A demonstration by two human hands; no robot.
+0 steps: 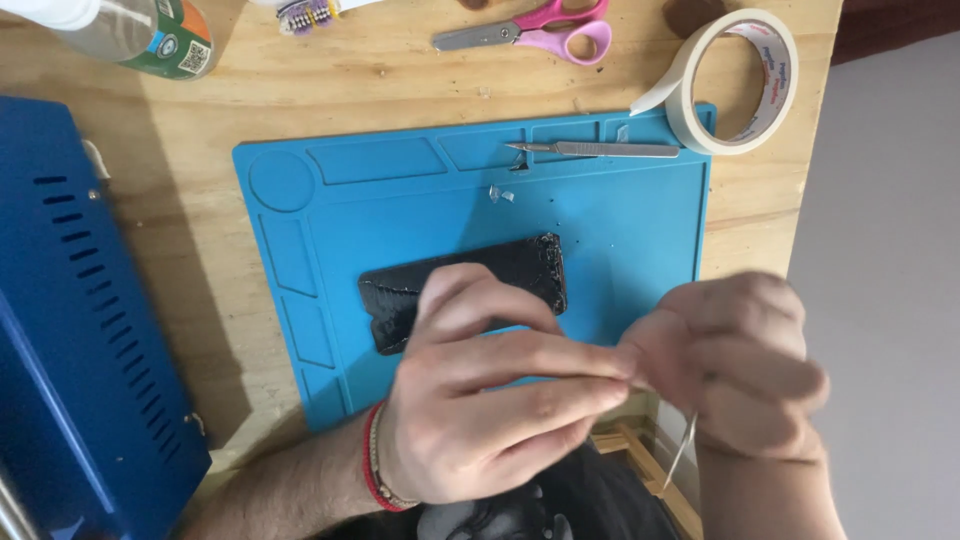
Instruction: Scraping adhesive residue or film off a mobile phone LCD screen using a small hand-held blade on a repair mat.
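My left hand [480, 400] and right hand [735, 365] meet in the air at the near edge of the blue work mat [640, 230], fingertips touching. The right fingers are curled closed around a thin metal tool [682, 452] whose tip hangs down below the hand; the left fingers are stretched out and pinch at the same spot, though motion blur hides what is between them. Behind my left hand, a cracked black phone [470, 275] lies flat on the mat. A scalpel [595, 149] rests along the mat's far edge, beside a roll of masking tape [735, 85]. Pink scissors [535, 30] lie on the wooden counter [300, 90].
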